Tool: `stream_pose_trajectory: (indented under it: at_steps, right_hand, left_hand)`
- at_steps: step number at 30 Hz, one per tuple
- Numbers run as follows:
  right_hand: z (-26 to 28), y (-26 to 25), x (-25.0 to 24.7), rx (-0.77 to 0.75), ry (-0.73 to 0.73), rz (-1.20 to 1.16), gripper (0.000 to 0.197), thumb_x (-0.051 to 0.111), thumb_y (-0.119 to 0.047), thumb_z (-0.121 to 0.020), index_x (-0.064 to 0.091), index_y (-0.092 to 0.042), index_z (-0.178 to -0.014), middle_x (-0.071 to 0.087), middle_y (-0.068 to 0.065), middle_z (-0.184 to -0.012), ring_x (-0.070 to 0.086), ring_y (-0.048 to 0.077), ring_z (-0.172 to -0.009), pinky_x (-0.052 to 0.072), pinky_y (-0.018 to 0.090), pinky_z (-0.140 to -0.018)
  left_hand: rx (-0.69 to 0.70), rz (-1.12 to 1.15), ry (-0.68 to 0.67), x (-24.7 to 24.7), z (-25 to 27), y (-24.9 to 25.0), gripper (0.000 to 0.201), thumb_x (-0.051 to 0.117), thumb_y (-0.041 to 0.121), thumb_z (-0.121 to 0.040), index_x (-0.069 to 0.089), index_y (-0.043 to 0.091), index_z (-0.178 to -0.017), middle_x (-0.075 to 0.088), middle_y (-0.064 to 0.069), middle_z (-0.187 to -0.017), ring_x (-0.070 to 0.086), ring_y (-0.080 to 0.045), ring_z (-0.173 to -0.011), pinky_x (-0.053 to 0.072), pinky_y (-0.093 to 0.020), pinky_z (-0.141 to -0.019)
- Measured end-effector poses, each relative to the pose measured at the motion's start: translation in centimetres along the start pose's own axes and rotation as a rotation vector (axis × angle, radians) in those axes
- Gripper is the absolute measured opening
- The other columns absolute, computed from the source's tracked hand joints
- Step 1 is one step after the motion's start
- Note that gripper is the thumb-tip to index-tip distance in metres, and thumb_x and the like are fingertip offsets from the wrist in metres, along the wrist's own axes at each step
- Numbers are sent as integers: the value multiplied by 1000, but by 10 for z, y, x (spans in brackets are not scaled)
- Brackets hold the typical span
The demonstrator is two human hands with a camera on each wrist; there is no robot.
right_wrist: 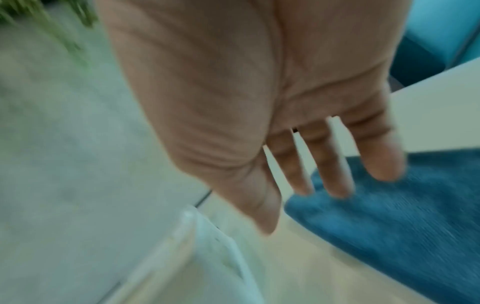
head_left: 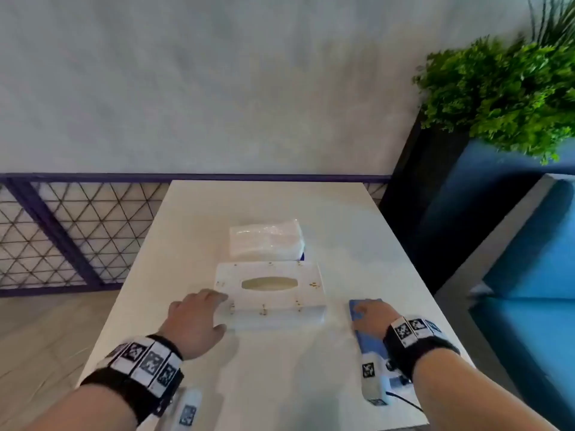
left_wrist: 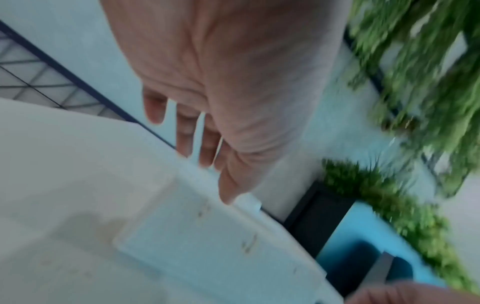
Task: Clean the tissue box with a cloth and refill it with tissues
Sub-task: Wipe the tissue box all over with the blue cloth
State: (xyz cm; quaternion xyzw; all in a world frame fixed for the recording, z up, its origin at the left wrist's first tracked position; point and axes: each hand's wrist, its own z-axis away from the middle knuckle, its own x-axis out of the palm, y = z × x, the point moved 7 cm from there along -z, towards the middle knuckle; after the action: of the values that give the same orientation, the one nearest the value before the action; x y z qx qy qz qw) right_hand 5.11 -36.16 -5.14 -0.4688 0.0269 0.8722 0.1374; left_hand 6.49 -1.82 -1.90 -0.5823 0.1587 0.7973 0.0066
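A white tissue box (head_left: pixel 270 293) with small yellowish stains and an empty oval slot lies in the middle of the white table (head_left: pixel 280 368). Behind it lies a plastic-wrapped pack of tissues (head_left: pixel 266 242). My left hand (head_left: pixel 196 318) is open at the box's left end, its fingers straight over the box's edge (left_wrist: pixel 182 236). A blue cloth (head_left: pixel 365 331) lies to the right of the box. My right hand (head_left: pixel 373 312) hovers open over the cloth (right_wrist: pixel 402 216), its fingertips (right_wrist: pixel 337 185) at the cloth's far edge; touch cannot be told.
A blue bench seat (head_left: pixel 529 275) runs along the table's right side, with green plants (head_left: pixel 497 94) above its dark planter. A purple lattice railing (head_left: pixel 62 228) stands at the left. A grey wall (head_left: pixel 217 88) rises beyond the table's far edge.
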Motion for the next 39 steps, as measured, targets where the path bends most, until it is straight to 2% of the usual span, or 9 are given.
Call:
stream_pose_trajectory:
  at_steps: [4, 8, 11, 14, 19, 25, 28, 32, 39]
  right_hand:
    - [-49, 33, 27, 179, 39, 30, 73, 55, -28, -73, 25, -33, -139, 38, 6, -146, 44, 34, -129, 45, 44, -102]
    - [-19, 28, 47, 190, -80, 132, 95, 59, -21, -86, -9, -35, -150, -7, 2, -160, 11, 39, -146, 28, 45, -113]
    - [-27, 34, 57, 165, -23, 210, 77, 53, -18, -92, 5, -26, -153, 6, 4, -160, 10, 35, -146, 24, 44, -116]
    - [-19, 39, 53, 156, 21, 115, 53, 53, -13, -91, 40, -23, -140, 38, 8, -146, 35, 30, -136, 35, 34, -107]
    - [-12, 34, 4, 45, 166, -186, 11, 53, -26, -87, 55, -26, -77, 64, 1, -87, 64, 24, -90, 42, 24, -72]
    - [5, -45, -89, -205, 518, -399, 22, 50, -19, -91, 60, -23, -110, 64, 3, -96, 59, 24, -86, 47, 30, -72]
    - [-15, -82, -52, -202, 338, -256, 43, 48, -29, -92, 43, -25, -134, 59, 8, -126, 57, 30, -115, 49, 37, -94]
    - [-28, -101, 5, -223, 159, 83, 61, 36, -33, -99, 7, -25, -152, 8, -4, -161, 0, 30, -149, 14, 45, -120]
    - [-27, -91, -14, -185, 224, 149, 58, 41, -22, -97, 18, -22, -150, 21, 2, -158, 7, 26, -148, 11, 42, -120]
  left_hand:
    - [127, -188, 54, 10, -29, 35, 77, 54, 37, -83, 17, 26, -149, 13, 9, -157, 14, -19, -142, 21, -46, -109]
    - [103, -287, -10, 25, -47, 42, 76, 53, 21, -81, 18, 24, -148, 17, 7, -156, 11, -20, -144, 18, -49, -109]
    - [113, -294, 53, 24, -52, 45, 69, 49, 10, -80, 29, 27, -144, 29, 9, -151, 15, -17, -143, 19, -48, -106]
    - [145, -307, 84, 27, -53, 42, 67, 45, 3, -79, 35, 31, -140, 35, 11, -148, 17, -17, -143, 17, -48, -105]
    - [181, -269, 119, 27, -46, 40, 63, 43, 2, -81, 38, 32, -137, 37, 12, -147, 22, -18, -142, 15, -47, -103]
    - [180, -274, 110, 28, -46, 39, 50, 45, 23, -89, 35, 35, -136, 37, 17, -144, 24, -16, -141, 16, -47, -104]
    - [188, -273, 126, 29, -47, 38, 46, 46, 35, -88, 38, 36, -134, 42, 17, -138, 30, -15, -136, 18, -45, -99]
    - [219, -289, 178, 28, -47, 40, 46, 46, 37, -87, 41, 35, -133, 47, 15, -132, 40, -16, -125, 18, -40, -90]
    - [206, -251, 184, 32, -48, 41, 46, 49, 39, -86, 44, 36, -132, 50, 14, -127, 43, -19, -124, 18, -40, -90]
